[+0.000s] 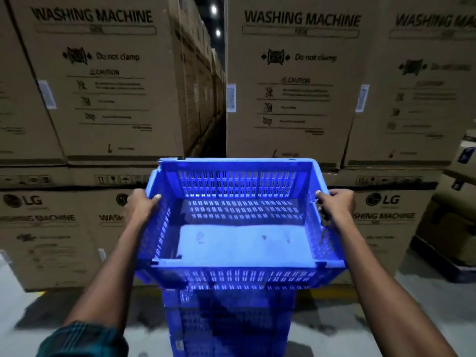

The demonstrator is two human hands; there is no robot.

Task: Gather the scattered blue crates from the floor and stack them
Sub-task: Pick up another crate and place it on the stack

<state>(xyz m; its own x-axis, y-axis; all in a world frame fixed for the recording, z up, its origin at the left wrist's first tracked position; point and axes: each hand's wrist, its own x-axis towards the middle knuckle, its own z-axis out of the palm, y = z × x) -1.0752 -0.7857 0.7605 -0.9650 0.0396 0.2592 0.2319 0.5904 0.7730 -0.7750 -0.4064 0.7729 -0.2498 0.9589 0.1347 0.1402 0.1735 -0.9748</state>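
Note:
An empty blue slotted crate is held level in front of me, open side up. My left hand grips its left rim and my right hand grips its right rim. Directly below it stands a stack of blue crates on the floor. The held crate sits at the top of that stack; I cannot tell whether it rests on it or hovers just above. The stack's lower part runs out of the frame's bottom edge.
Tall cardboard washing-machine boxes stacked two high form a wall right behind the stack, with a narrow dark aisle between them. More boxes on a dark pallet stand at the right. Grey floor lies either side.

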